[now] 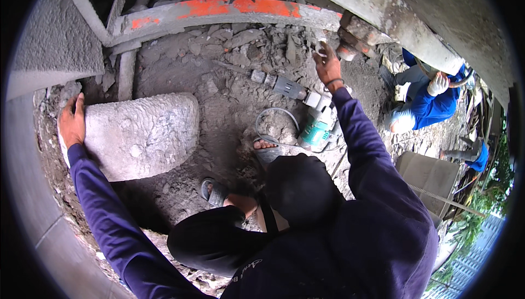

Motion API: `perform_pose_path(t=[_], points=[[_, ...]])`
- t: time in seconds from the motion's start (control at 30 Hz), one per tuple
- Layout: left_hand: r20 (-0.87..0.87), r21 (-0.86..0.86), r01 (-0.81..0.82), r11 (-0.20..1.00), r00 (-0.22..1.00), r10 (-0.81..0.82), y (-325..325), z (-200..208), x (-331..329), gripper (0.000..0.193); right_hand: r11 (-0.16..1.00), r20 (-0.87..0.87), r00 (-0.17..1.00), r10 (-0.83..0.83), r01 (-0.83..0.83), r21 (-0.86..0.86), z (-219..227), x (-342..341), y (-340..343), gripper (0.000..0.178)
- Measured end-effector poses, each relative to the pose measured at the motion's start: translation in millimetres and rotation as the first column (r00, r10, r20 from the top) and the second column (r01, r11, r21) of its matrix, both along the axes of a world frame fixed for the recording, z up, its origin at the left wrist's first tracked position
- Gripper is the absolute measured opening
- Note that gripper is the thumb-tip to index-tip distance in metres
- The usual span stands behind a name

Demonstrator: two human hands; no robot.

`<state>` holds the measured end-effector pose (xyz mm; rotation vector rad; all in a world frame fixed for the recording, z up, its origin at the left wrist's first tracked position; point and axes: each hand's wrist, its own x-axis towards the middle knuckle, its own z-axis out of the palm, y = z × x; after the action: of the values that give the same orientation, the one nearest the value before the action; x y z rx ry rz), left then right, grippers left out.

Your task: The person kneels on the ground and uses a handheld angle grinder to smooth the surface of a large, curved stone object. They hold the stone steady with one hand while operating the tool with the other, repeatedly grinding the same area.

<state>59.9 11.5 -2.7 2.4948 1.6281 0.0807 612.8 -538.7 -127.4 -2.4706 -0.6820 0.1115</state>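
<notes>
My left hand lies flat on the left end of a rough grey concrete block, its fingers stretched along the edge. Farther out, my right hand is raised with its fingers bent about a small whitish thing too small to make out. A beaded bracelet circles that wrist. Beside my right forearm, a green and grey demolition hammer lies on the rubble, its chisel pointing to the far left. The hammer's cord loops beside it. Both my sandalled feet are between the block and the hammer.
An orange-and-grey beam crosses the far side, with broken stones below it. A large concrete beam slants overhead at right. A co-worker in blue with white gloves bends at right, holding a hose or handle. A dark hollow is beside the block.
</notes>
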Motion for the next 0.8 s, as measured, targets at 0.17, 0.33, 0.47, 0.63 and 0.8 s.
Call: perform_pose_path(t=[0.17, 0.33, 0.47, 0.63, 0.8], points=[[-0.041, 0.002, -0.059, 0.998, 0.997, 0.059, 0.4, 9.0, -13.5, 0.07, 0.95, 0.116, 0.962, -0.246, 0.263, -0.168, 44.7, -91.1, -150.1, 0.067], [0.041, 0.078, 0.007, 0.997, 0.999, -0.01, -3.5, 0.1, -7.2, 0.063, 0.683, -0.697, 0.42, -0.582, 0.717, -0.138, -7.9, -136.7, -254.2, 0.087], [-0.065, 0.103, -0.009, 0.995, 0.998, 0.016, -12.2, 8.4, 5.9, 0.06, 0.629, -0.803, 0.437, -0.406, 0.771, 0.102, -41.8, -116.0, -226.0, 0.059], [-0.08, -0.012, -0.023, 1.0, 0.997, 0.022, -23.9, 19.4, 10.4, 0.062, 0.708, -0.93, 0.276, -0.244, 0.705, 0.024, -42.3, -86.7, -233.3, 0.046], [-0.159, -0.009, 0.003, 1.0, 0.987, -0.004, -24.2, 28.4, 22.4, 0.056, 0.743, -0.924, 0.33, -0.194, 0.664, 0.081, -1.9, -113.1, -211.8, 0.039]])
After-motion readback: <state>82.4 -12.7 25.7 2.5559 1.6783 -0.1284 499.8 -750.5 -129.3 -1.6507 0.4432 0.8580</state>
